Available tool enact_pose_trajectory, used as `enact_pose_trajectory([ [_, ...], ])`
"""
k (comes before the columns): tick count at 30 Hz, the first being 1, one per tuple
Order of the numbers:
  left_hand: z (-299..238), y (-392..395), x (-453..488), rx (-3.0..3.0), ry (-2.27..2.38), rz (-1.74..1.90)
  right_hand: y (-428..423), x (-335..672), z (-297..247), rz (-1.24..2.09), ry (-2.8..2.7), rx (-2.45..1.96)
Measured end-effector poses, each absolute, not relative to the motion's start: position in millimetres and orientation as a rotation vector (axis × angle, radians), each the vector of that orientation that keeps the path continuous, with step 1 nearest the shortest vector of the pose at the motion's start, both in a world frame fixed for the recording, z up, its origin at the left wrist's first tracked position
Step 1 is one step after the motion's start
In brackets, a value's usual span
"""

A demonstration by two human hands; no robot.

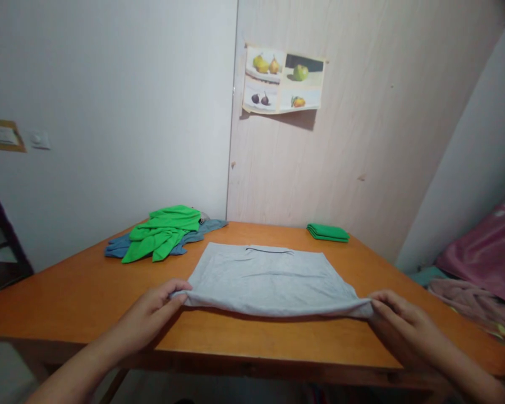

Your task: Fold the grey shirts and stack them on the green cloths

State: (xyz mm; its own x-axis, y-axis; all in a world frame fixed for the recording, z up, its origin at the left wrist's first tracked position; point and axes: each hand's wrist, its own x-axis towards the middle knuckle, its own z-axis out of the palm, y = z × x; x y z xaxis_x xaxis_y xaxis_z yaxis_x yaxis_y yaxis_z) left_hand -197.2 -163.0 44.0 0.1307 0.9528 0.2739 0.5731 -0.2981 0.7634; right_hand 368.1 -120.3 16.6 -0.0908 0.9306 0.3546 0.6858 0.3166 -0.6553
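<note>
A light grey T-shirt point(269, 280) lies spread on the wooden table, its dark-edged neckline at the far side. Its near edge is rolled or folded over and slightly lifted at both corners. My left hand point(162, 308) pinches the near left corner between thumb and fingers. At the near right corner, my right hand point(398, 314) grips the cloth the same way. Between the two hands the near edge runs fairly taut, with a slight sag in the middle. Small creases cross the shirt's upper surface.
The orange-brown table point(278, 342) meets the wall at the back. On its far left lies a loose heap of green cloth point(168, 227) over blue cloth point(118, 246). A neatly folded green cloth point(328, 232) sits back right. Pink fabric point(483, 264) is beyond the right edge.
</note>
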Motion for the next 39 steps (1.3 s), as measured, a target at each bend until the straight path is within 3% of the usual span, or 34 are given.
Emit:
enact_pose_trajectory([
  [6, 53, -125, -188, 1.504, 1.306, 1.255, -67, 365, 33, 0.662, -1.744, -1.389],
  [11, 56, -81, -184, 1.273, 1.202, 1.322, -21, 356, 40, 0.666, -1.724, -1.425],
  [26, 41, 37, -200, 1.447, 1.484, 1.250, 86, 330, 34, 0.647, -1.647, -1.429],
  [39, 25, 87, -199, 1.565, 1.754, 1.075, 124, 336, 10, 0.729, -1.612, -1.560],
])
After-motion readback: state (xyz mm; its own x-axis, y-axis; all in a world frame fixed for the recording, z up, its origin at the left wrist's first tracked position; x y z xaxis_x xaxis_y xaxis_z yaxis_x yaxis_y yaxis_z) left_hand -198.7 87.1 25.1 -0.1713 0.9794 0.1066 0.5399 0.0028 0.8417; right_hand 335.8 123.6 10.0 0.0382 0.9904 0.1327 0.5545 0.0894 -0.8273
